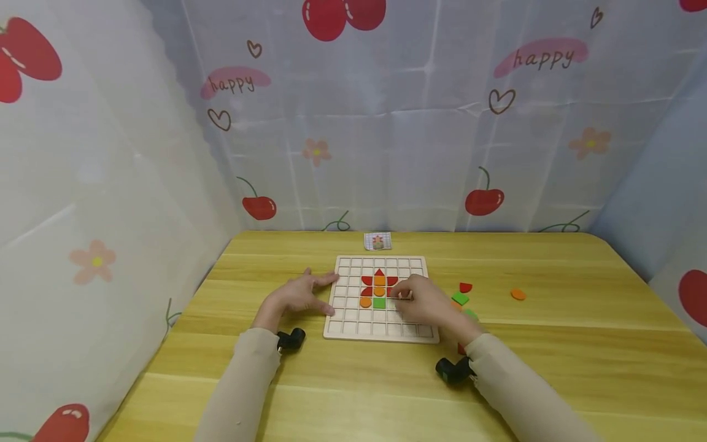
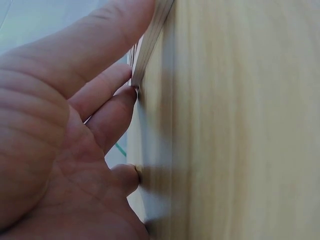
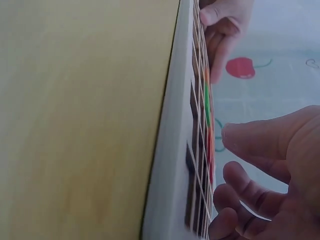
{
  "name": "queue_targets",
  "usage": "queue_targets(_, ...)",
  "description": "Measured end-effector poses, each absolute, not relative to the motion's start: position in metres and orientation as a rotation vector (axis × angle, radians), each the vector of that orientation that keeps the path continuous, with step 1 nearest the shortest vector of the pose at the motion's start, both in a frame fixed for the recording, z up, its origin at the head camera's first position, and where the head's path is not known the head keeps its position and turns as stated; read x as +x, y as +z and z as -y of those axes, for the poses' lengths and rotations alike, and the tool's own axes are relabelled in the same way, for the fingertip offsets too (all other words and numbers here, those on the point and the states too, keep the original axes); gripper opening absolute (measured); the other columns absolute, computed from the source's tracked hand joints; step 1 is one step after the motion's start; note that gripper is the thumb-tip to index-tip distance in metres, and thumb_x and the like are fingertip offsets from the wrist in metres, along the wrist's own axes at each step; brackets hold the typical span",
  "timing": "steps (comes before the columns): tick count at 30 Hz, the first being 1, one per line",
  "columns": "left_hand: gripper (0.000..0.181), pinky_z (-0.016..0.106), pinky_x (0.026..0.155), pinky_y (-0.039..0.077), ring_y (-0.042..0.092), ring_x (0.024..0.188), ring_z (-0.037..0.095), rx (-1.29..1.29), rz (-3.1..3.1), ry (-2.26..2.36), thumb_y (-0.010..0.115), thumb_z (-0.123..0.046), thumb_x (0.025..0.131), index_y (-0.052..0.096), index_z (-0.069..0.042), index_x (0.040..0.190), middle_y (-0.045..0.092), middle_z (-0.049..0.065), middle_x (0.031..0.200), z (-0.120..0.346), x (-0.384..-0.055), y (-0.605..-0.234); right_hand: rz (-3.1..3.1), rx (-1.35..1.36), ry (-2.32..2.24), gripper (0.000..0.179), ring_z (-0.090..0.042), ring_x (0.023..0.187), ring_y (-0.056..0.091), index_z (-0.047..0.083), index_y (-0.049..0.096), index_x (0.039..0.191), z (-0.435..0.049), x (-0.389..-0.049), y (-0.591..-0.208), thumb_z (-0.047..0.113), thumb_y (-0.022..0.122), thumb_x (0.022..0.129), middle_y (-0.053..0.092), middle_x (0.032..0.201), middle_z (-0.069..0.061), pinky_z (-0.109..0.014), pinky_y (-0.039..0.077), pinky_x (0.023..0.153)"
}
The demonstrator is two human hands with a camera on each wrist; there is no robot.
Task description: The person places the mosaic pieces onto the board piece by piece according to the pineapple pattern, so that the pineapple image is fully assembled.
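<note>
A pale wooden grid board (image 1: 345,328) lies on the table. Red, orange and green flat pieces form a figure on it: a red triangle (image 1: 378,272) on top, an orange square (image 1: 379,281), a green square (image 1: 379,303), an orange disc (image 1: 366,302) and several red petal-shaped pieces (image 1: 367,281). My left hand (image 1: 301,293) is spread at the board's left edge, fingertips and thumb touching it. Over the board's right half is my right hand (image 1: 424,301), fingers bent, beside the right-hand red pieces. Whether it holds a piece is hidden; the right wrist view shows its thumb (image 3: 250,137) above the board.
A small pattern card (image 1: 378,241) lies behind the board. To the right are loose pieces: a red one (image 1: 466,287), a green one (image 1: 460,299) and an orange disc (image 1: 518,294). Others are partly hidden by the right forearm. A printed curtain (image 1: 375,153) hangs behind the table.
</note>
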State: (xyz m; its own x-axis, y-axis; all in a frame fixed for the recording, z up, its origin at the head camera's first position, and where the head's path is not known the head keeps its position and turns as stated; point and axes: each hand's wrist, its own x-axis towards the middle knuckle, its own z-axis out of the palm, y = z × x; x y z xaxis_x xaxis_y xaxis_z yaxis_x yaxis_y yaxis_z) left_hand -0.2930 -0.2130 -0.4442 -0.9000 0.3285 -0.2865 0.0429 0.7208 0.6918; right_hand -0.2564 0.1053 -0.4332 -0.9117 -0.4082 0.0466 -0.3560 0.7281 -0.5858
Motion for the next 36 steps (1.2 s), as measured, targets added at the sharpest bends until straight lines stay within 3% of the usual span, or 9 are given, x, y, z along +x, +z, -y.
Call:
queue_targets(4,0.089,0.068,0.125,0.002,-0.010,0.162,0.031,0.298,-2.532,1.009,0.090,-0.035,0.078,0.046,-0.038,0.155,0.032,-0.012,0.167,0.214,-0.294,-0.447,-2.834,-0.585,-0.943,0.016,-0.020,0.085,0.053,0.009,0.077,0.108,-0.130,-0.253,-0.428,0.010,0.072,0.094,0.063,0.098,-0.007,-0.031,0.046,0.072)
queue_targets(10,0.089,0.069,0.125,0.005,-0.008,0.162,0.033,0.294,-2.552,0.973,0.089,-0.038,0.078,0.045,-0.040,0.155,0.031,-0.011,0.168,0.215,-0.296,-0.447,-2.872,-0.611,-0.987,0.016,-0.018,0.081,0.057,0.005,0.075,0.110,-0.168,-0.248,-0.427,0.009,0.070,0.095,0.066,0.101,-0.010,-0.030,0.049,0.070)
queue_targets(26,0.089,0.068,0.125,0.003,-0.008,0.162,0.033,0.281,-2.539,0.991,0.090,-0.035,0.078,0.046,-0.039,0.155,0.031,-0.008,0.169,0.212,-0.294,-0.445,-2.985,-0.372,-0.948,0.035,-0.024,0.093,0.059,0.001,0.068,0.129,-0.273,-0.246,-0.433,0.010,0.072,0.095,0.068,0.126,-0.023,-0.033,0.049,0.074)
queue_targets(36,0.088,0.068,0.126,0.003,-0.008,0.162,0.032,0.282,-2.547,0.985,0.090,-0.036,0.078,0.046,-0.039,0.154,0.031,-0.008,0.168,0.213,-0.293,-0.444,-2.965,-0.300,-0.919,0.045,-0.035,0.102,0.061,0.000,0.063,0.135,-0.308,-0.246,-0.437,0.010,0.073,0.092,0.063,0.134,-0.027,-0.030,0.050,0.074)
